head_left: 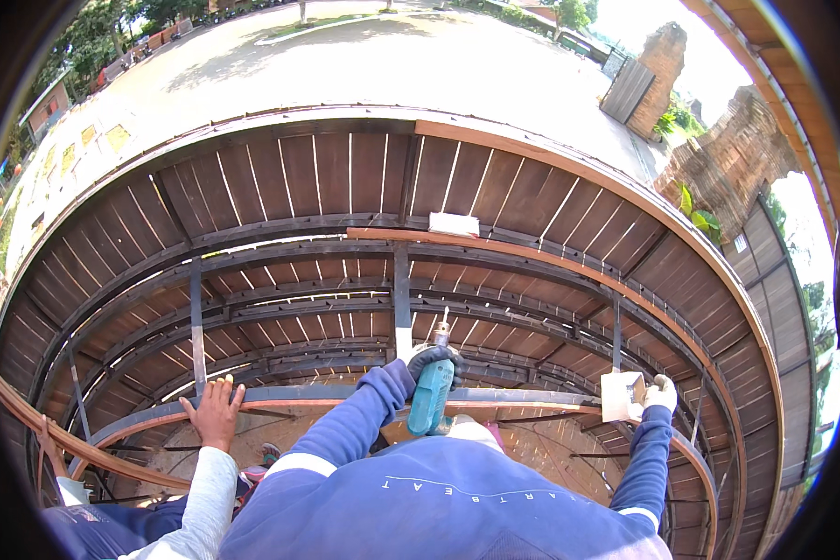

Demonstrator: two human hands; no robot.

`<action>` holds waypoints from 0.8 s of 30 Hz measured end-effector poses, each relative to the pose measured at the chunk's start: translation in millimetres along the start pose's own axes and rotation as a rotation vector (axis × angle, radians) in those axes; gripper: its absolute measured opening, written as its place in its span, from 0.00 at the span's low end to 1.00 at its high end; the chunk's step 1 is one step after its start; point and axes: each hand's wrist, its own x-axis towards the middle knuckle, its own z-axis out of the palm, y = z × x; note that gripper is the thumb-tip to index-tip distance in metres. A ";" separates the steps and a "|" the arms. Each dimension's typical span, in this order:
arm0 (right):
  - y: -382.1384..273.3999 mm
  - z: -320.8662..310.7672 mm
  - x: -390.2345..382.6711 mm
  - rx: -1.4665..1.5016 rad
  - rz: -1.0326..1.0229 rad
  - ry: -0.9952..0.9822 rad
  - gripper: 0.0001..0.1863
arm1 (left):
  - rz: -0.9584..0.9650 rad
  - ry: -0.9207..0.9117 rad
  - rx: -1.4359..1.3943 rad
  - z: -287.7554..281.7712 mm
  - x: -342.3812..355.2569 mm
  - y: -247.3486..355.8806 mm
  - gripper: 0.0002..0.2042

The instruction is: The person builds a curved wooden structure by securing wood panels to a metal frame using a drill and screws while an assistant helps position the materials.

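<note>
A teal power drill [429, 399] is gripped in my left hand [436, 358], which wears a dark glove. Its chuck and thin bit point away from me, above the curved metal rail [523, 399]. My right hand [661, 393], in a pale glove, holds a small open cream box [622, 397] by its right side, over the right part of the rail. What the box contains cannot be made out. At left, a co-worker's bare hand [217, 411] in a grey sleeve rests on the same rail, fingers spread.
Curved tiers of dark slats [280, 177] and metal beams drop away beyond the rail. Upright posts [198, 322] join them. A reddish-brown strip [532, 261] lies along one beam, with a white packet [454, 224] on it. Rough stone pillars [658, 79] stand far right.
</note>
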 end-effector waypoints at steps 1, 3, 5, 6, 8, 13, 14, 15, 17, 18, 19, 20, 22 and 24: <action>-33.4 14.3 -29.1 0.073 -0.087 0.033 0.22 | 0.025 0.064 0.049 6.2 -11.7 5.9 0.19; -94.6 28.1 -85.5 0.411 -0.107 -0.104 0.22 | 0.028 0.091 -0.002 -2.3 -21.5 9.1 0.20; -154.1 23.0 -175.3 0.449 -0.027 -0.355 0.20 | 0.023 0.070 -0.018 10.2 -23.3 13.8 0.20; -162.7 31.6 -217.3 0.375 -0.124 -0.489 0.21 | 0.038 0.086 0.013 15.9 -24.7 14.9 0.20; -172.0 48.9 -291.2 0.253 -0.038 -0.847 0.23 | 0.049 0.107 0.023 10.7 -23.1 12.2 0.19; -140.3 31.3 -362.5 -0.156 -0.457 -1.243 0.22 | 0.012 0.067 -0.032 7.4 -15.9 10.9 0.19; -135.0 28.1 -368.6 -0.169 -0.417 -1.293 0.21 | 0.003 0.059 -0.035 7.3 -16.7 9.9 0.20; -132.0 29.0 -371.3 -0.203 -0.442 -1.319 0.21 | -0.003 0.052 -0.038 7.6 -16.3 10.3 0.20; -129.2 31.2 -369.8 -0.273 -0.489 -1.381 0.22 | -0.003 0.079 -0.008 4.9 -18.6 10.5 0.22; -131.9 32.3 -369.2 -0.313 -0.499 -1.420 0.22 | 0.009 0.106 0.021 3.0 -18.5 10.3 0.22; -133.8 33.7 -370.8 -0.339 -0.510 -1.421 0.22 | 0.021 0.133 0.050 2.0 -17.3 9.4 0.23; -136.2 37.3 -372.0 -0.364 -0.526 -1.422 0.22 | -0.006 0.180 0.053 13.6 -19.0 13.1 0.20; -126.9 41.3 -374.0 -0.308 -0.542 -1.396 0.21 | -0.016 0.165 0.048 2.9 -15.9 9.0 0.23; -134.1 41.9 -372.7 -0.295 -0.553 -1.259 0.19 | -0.036 0.190 0.043 13.7 -15.8 12.4 0.20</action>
